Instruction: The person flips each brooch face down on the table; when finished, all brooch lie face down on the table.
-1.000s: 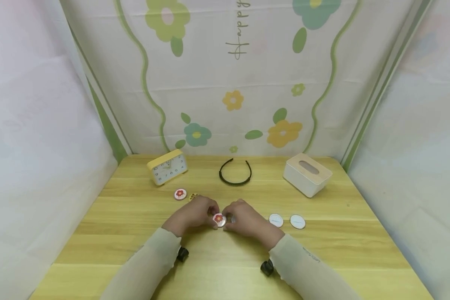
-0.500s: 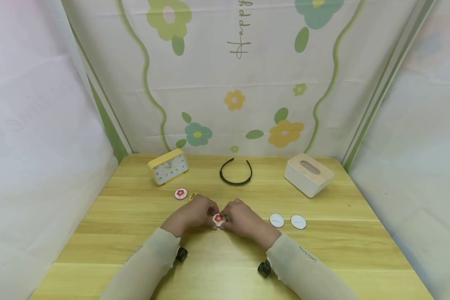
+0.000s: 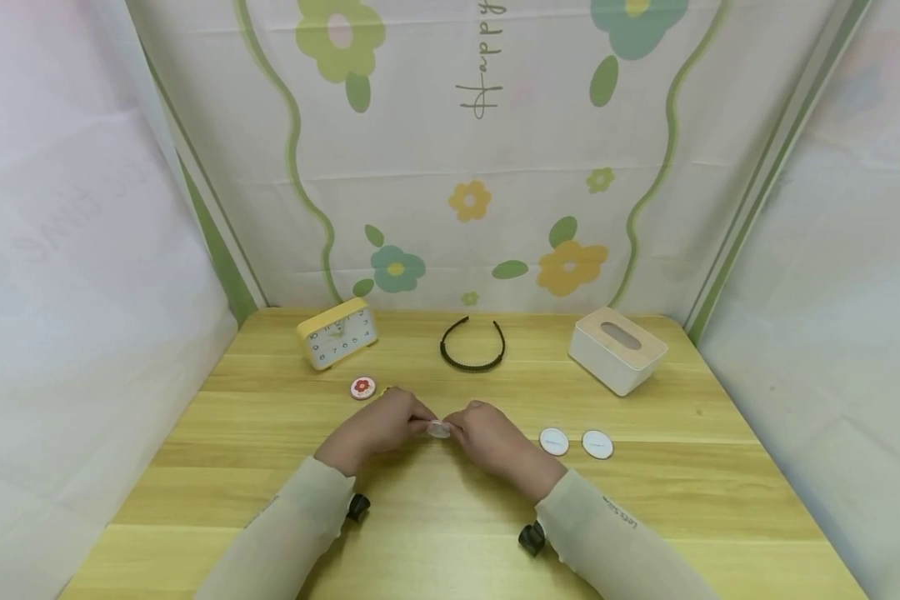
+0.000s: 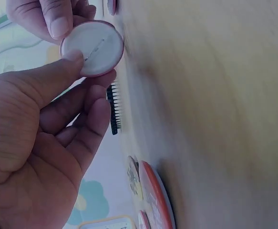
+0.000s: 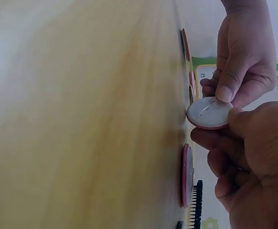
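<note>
A round pin-back button badge [image 3: 438, 429] is between the two hands, held low over the table. Its white back with the metal pin faces up toward the head camera. My left hand [image 3: 378, 423] pinches one edge between thumb and fingers. From the other side my right hand [image 3: 491, 437] pinches the opposite edge. In the left wrist view the badge's back [image 4: 100, 52] and thin pin show clearly. The right wrist view shows the same badge [image 5: 206, 114] tilted, its reddish rim visible below. The printed front is hidden.
Beyond my left hand lies a red-flower badge [image 3: 362, 387], with a yellow badge [image 3: 387, 390] mostly hidden by that hand. Two white-backed badges [image 3: 553, 442] lie on the right. Further back stand a yellow clock [image 3: 337, 335], a black headband [image 3: 472, 365] and a tissue box [image 3: 617, 352].
The held badge has turned over: its red-flower face showed earlier, and now its white back shows. Both hands have shifted slightly while keeping their pinch.
</note>
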The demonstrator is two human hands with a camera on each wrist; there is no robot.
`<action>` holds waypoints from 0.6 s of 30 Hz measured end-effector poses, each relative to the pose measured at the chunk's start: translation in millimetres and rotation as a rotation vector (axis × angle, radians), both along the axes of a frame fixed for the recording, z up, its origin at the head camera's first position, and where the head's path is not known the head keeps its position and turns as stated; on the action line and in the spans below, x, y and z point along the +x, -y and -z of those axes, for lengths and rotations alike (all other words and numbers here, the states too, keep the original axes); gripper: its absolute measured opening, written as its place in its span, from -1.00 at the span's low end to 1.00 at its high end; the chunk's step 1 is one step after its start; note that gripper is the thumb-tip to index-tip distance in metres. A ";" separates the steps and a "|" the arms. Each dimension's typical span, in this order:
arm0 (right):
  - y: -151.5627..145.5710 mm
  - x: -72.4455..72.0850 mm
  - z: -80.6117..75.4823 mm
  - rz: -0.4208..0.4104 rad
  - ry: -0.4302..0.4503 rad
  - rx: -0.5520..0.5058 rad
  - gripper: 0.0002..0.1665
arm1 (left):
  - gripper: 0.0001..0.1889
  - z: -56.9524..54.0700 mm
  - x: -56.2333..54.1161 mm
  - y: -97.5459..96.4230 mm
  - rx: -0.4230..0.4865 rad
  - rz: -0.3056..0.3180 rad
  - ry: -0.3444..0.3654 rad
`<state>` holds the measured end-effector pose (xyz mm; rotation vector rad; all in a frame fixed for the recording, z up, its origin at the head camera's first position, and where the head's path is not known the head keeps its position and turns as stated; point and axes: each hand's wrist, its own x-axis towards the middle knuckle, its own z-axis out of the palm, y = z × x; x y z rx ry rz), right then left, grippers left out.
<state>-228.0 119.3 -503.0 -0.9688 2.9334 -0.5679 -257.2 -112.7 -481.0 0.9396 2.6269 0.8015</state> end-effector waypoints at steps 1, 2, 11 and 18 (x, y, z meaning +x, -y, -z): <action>0.2 0.1 -0.3 0.009 0.005 -0.010 -0.64 | -0.81 -0.1 -0.4 -0.4 -0.002 -0.009 -0.001; 0.1 0.0 -0.8 0.015 0.010 -0.023 -0.65 | -0.80 0.1 -0.8 -0.8 -0.006 -0.021 -0.004; 0.0 -0.6 -0.6 0.019 0.064 -0.099 -0.56 | -0.79 6.8 -6.7 -3.6 -0.003 -0.050 0.006; -0.4 -1.4 0.7 0.042 0.032 -0.090 -0.69 | -0.89 10.5 -2.7 -5.6 0.024 -0.121 0.042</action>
